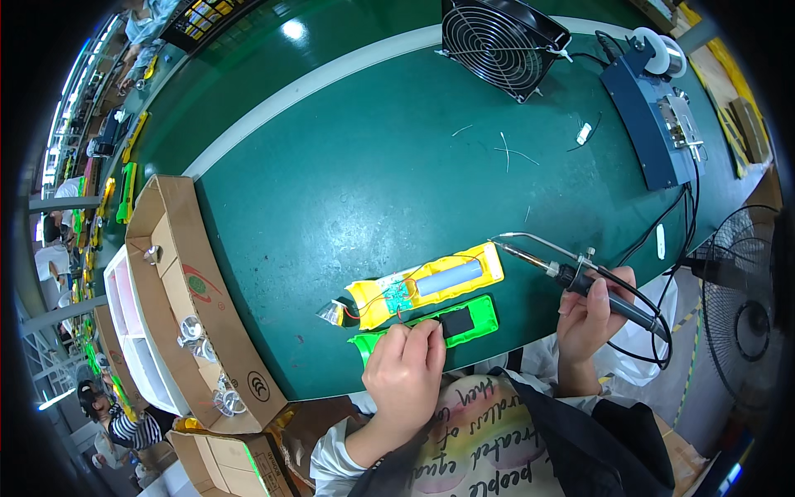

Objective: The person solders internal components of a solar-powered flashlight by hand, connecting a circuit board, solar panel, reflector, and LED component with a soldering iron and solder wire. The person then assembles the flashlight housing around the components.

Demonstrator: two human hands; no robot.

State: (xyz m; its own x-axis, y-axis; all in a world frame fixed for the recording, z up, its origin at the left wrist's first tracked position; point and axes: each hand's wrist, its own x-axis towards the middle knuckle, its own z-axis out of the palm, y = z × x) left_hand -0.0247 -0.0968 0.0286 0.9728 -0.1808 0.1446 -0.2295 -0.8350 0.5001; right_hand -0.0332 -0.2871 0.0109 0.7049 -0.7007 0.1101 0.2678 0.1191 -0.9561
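My right hand (592, 319) grips the handle of a soldering iron (613, 302) with a curved metal solder-feed tube along it. Its tip points left, close to the right end of a yellow plastic shell (494, 262). In that shell lie a blue cylindrical battery (450, 278) and a small green circuit board (398, 296) with thin wires. A shiny reflector lamp (333, 313) sits at its left end. My left hand (406, 373) is closed in a pinch over a green plastic shell (485, 321), beside its black rectangular panel (457, 321). Whatever the fingertips hold is hidden.
A black fan (501, 45) stands at the back. At the back right is a blue solder feeder (646, 124) with a solder spool (658, 54); its cables run toward my right hand. Wire scraps (507, 151) lie mid-table. A cardboard box (236, 348) with clear reflectors borders the left.
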